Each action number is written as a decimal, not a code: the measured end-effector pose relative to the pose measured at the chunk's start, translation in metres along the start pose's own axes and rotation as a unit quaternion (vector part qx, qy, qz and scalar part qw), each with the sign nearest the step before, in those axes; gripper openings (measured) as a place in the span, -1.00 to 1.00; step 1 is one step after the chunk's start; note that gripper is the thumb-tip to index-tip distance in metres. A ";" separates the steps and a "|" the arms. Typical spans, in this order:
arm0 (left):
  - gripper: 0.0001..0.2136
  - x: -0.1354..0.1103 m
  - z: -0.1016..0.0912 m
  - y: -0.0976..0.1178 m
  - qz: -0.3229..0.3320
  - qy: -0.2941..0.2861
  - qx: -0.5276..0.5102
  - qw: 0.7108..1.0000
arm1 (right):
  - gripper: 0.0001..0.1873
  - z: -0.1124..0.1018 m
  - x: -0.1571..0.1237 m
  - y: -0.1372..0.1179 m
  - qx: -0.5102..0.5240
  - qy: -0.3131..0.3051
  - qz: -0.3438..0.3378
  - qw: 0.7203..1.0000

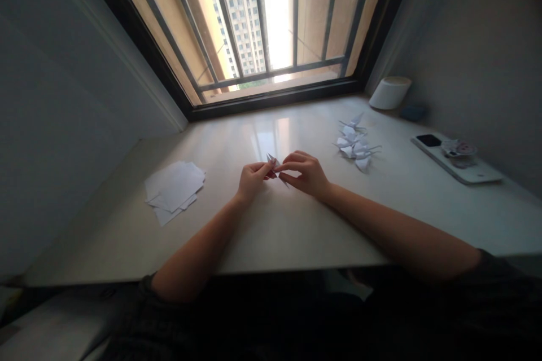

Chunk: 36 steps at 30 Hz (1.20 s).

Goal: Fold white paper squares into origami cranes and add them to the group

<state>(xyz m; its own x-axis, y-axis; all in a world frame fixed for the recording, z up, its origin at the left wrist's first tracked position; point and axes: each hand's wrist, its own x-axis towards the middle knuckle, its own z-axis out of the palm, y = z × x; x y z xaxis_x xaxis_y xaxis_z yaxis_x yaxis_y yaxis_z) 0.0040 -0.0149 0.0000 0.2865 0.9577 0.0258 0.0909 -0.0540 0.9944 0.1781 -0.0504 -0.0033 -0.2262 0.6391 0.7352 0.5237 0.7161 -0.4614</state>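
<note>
Over the middle of the white tabletop, a small folded paper crane (271,158) points one sharp tip up and another down to the right. My left hand (254,178) pinches it between thumb and fingers, covering much of its body. From the other side, my right hand (307,174) has its index finger and thumb at the paper, near the lower tip. Its other fingers are bent above. Several finished white paper cranes (355,144) lie in a cluster to the right, and a loose stack of white paper sheets (174,186) lies to the left.
A white phone (478,173) with a round grip on its back lies at the right. Behind it, a white cylinder (390,93) stands by the wall beside a small dark blue object (414,111). A barred window (271,90) borders the far edge of the tabletop (271,231).
</note>
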 end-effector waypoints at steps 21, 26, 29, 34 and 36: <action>-0.60 -0.001 0.002 0.001 0.016 -0.032 -0.016 0.999 | -0.80 0.004 0.000 0.000 -0.083 -0.040 -0.071 0.993; -0.60 -0.001 0.002 0.000 0.018 -0.036 -0.007 0.999 | -0.79 0.003 0.001 -0.001 -0.039 -0.014 -0.022 0.999; -0.59 -0.001 0.001 -0.001 0.011 -0.038 -0.003 0.999 | -0.77 0.003 0.001 0.000 0.041 -0.005 0.053 0.998; -0.60 -0.001 0.001 -0.002 0.020 -0.030 -0.014 0.999 | -0.75 0.005 0.000 0.002 0.152 0.006 0.143 0.978; -0.63 0.000 0.002 -0.003 0.029 -0.024 -0.019 0.999 | -0.75 0.006 0.000 0.004 0.170 0.003 0.155 0.973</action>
<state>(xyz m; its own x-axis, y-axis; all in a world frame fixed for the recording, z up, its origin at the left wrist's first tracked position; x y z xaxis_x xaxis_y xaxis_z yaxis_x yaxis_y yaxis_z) 0.0052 -0.0156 -0.0027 0.3357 0.9386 0.0793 0.0368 -0.0971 0.9946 0.1752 -0.0458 -0.0081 -0.0954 0.8382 0.5370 0.2632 0.5415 -0.7985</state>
